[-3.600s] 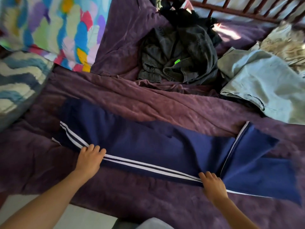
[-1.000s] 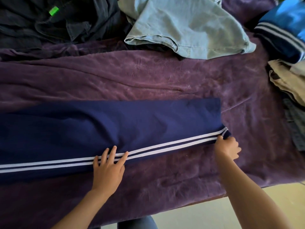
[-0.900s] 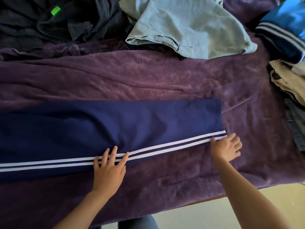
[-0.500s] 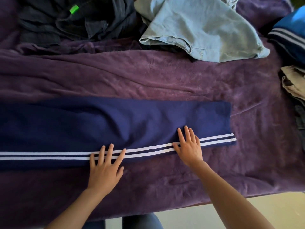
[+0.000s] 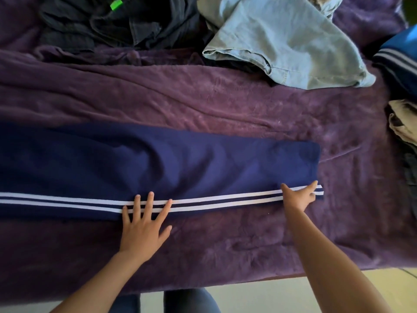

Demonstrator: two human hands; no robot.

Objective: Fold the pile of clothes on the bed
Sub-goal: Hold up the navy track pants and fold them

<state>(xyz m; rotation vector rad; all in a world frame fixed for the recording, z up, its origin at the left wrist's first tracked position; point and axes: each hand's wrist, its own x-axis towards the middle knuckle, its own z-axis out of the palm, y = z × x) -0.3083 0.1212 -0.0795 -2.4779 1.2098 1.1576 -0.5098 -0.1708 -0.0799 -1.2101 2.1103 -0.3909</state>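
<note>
Laid lengthwise, left to right, across the near half of the purple plush bedspread (image 5: 225, 105): navy blue track trousers with twin white side stripes (image 5: 180, 163), legs stacked one on the other, stripes along the near edge, hem end to the right, waist end out of view past the left. Pinning the near edge about midway with the left hand (image 5: 142, 231), palm on the bedspread, fingers straight and spread over both stripes. Reaching with the right hand (image 5: 297, 196) to the hem end, fingers stretched flat along the stripes, thumb apart on the blue cloth, gripping nothing as far as can be seen. Half a second ago, resting close beside the left hand near the middle; now slid right along the stripes to the hem, with the left hand unmoved. Looks like a smoothing stroke, pressing out slack so both legs sit square. Probably ready next for folding the hem end over toward the waist. Waiting unfolded along the far side: a rumpled pale blue-grey garment (image 5: 293, 41) to the right, a heap of dark charcoal clothes with a bright green tag (image 5: 101, 26) to the left. At the right edge, a bright blue garment with grey stripes (image 5: 401, 53) and a beige one (image 5: 401, 123), folded or not impossible to tell.
</note>
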